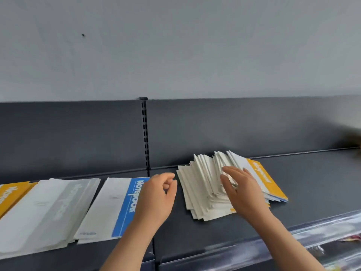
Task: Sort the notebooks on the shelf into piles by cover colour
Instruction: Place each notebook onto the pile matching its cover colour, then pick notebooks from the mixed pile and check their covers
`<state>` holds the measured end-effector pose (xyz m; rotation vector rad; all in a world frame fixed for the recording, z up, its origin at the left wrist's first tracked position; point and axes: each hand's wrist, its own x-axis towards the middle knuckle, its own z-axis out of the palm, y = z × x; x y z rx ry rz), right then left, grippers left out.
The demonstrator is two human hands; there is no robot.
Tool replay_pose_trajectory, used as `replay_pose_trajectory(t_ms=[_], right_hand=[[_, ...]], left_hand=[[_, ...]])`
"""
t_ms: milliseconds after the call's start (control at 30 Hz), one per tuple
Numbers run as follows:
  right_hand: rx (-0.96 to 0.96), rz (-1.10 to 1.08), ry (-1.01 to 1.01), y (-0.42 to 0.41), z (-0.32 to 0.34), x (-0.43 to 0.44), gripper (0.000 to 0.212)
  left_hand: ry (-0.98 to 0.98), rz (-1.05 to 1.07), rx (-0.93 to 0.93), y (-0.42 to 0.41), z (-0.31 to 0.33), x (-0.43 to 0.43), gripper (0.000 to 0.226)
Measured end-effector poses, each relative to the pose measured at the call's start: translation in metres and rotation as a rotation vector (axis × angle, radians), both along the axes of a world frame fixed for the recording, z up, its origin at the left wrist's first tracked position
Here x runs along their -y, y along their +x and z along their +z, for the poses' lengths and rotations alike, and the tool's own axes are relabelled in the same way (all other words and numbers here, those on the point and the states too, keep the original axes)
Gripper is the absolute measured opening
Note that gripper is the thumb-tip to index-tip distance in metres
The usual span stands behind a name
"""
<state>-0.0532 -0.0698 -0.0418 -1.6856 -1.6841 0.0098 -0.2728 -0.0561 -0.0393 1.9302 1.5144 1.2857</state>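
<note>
Notebooks are lying in four groups on the dark shelf (312, 182): a yellow pile (11, 192) at the left edge, a grey pile (48, 208) beside it, a blue pile (125, 206) next along, and an unsorted stack (203, 194). That stack is sitting right of the shelf's centre seam, reaching toward the back edge and fanning out untidily, with a yellow-covered notebook (267, 180) showing on its right side. The right hand (244, 190) is hovering over or just touching this stack, its grip open with the fingers spread and only slightly bent; whether the fingertips are pressing on paper I cannot tell. The left hand (156, 194) is hanging over the blue pile's right edge, its grip loosely curled and holding nothing. These are looking like thin, soft-covered booklets: light, bendy and probably slick against each other, so the stack is likely wanting to slide under any sideways push. Taking one by a free corner or long edge, thumb beneath and fingers on top, is seeming the safest hold, with the other hand lying flat on the stack and steadying what is underneath.
</note>
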Motion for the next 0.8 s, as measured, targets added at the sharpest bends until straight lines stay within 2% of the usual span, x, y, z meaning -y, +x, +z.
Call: replay_pose_trajectory(t_ms=[100, 200, 267, 333, 433, 567, 667, 800], right_hand=[[-0.020, -0.071, -0.031, 0.059, -0.008, -0.002, 0.032], [-0.002, -0.137, -0.146, 0.106, -0.018, -0.005, 0.033], [-0.017, -0.135, -0.225, 0.130, -0.028, -0.008, 0.026], [-0.032, -0.129, -0.251, 0.144, -0.036, -0.009, 0.028], [-0.024, 0.002, -0.223, 0.149, -0.042, -0.009, 0.025], [-0.018, 0.218, -0.174, 0.143, -0.040, -0.006, 0.034], [-0.140, 0.313, -0.188, 0.149, -0.039, -0.002, 0.034], [-0.235, 0.150, -0.173, 0.156, -0.045, -0.005, 0.029]], left_hand=[[0.002, -0.084, 0.000, 0.060, 0.001, -0.006, 0.020], [-0.040, -0.171, 0.007, 0.109, 0.002, -0.011, 0.015], [-0.040, -0.185, -0.013, 0.133, 0.002, -0.017, 0.014], [-0.069, -0.169, -0.052, 0.149, 0.002, -0.024, 0.014], [-0.127, -0.128, -0.094, 0.162, 0.002, -0.029, 0.028], [-0.193, -0.059, -0.095, 0.173, 0.006, -0.030, 0.048], [-0.252, -0.043, -0.073, 0.175, 0.008, -0.030, 0.035], [-0.260, 0.067, -0.012, 0.174, 0.011, -0.028, 0.018]])
